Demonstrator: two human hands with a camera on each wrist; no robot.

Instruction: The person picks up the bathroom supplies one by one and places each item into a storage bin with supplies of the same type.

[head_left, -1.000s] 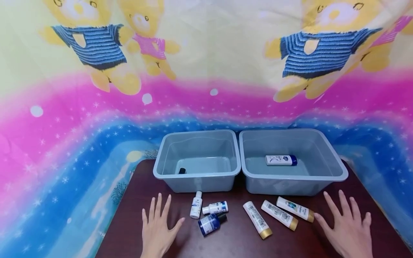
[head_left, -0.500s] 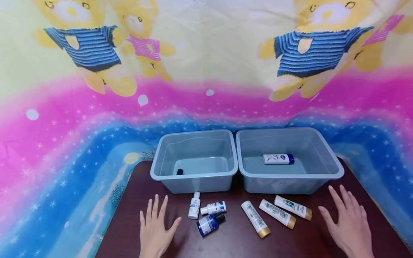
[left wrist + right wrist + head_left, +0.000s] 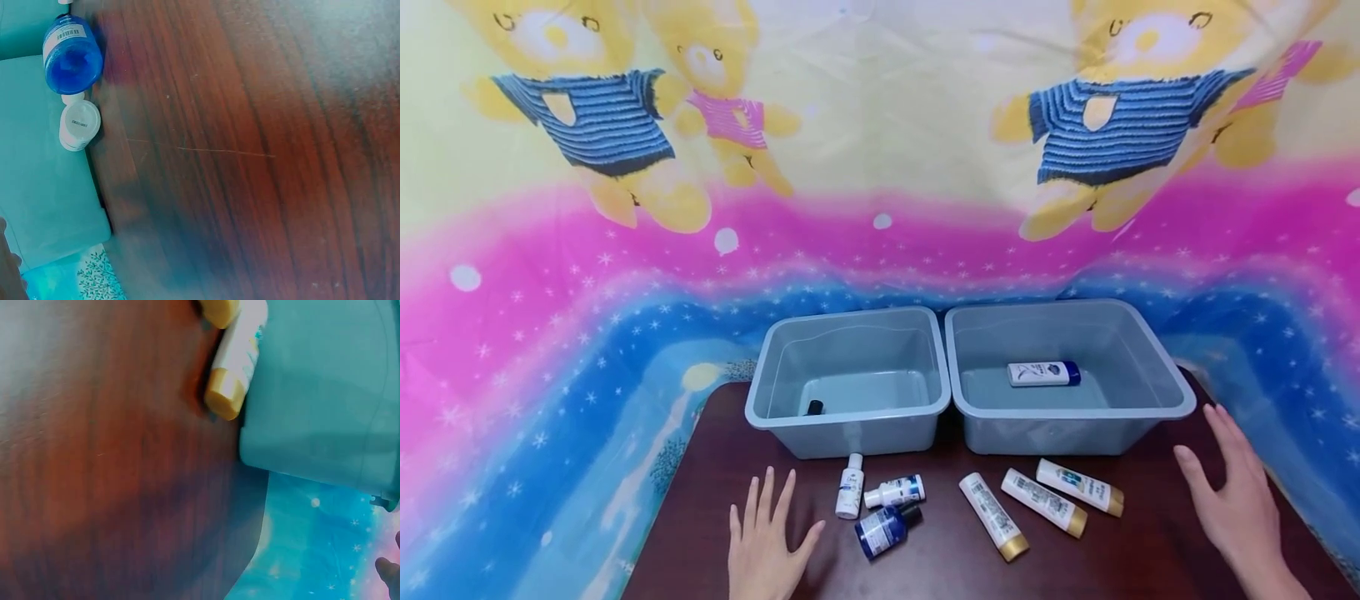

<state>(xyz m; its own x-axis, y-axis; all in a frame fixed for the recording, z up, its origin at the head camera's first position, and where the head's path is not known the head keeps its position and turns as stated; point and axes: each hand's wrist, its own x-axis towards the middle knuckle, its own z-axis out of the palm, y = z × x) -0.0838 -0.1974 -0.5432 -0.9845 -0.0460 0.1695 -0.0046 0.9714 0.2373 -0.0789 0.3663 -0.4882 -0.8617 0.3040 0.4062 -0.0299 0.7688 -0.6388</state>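
My left hand (image 3: 765,537) is held over the table's left part, fingers spread, holding nothing. Closest to it lies a small white bottle (image 3: 850,487). Beside that are a white bottle with a blue label (image 3: 895,492) and a dark-blue bottle with a black cap (image 3: 883,531). My right hand (image 3: 1238,500) is at the right side, thumb apart from the fingers, also holding nothing. To its left lie three white tubes with gold caps: a near one (image 3: 992,512), a middle one (image 3: 1043,502) and a far one (image 3: 1080,487). Only fingertips (image 3: 389,575) show in the right wrist view.
Two grey bins stand side by side at the back. The left bin (image 3: 850,414) contains a small black object (image 3: 815,407). In the right bin (image 3: 1075,412) lies a white bottle with a blue cap (image 3: 1041,373). A patterned cloth (image 3: 865,250) hangs behind the dark table (image 3: 940,571).
My right hand has moved right and slightly forward, away from the tubes, and its fingers have drawn closer together. The left hand stays nearly in place. The head view has shifted slightly.
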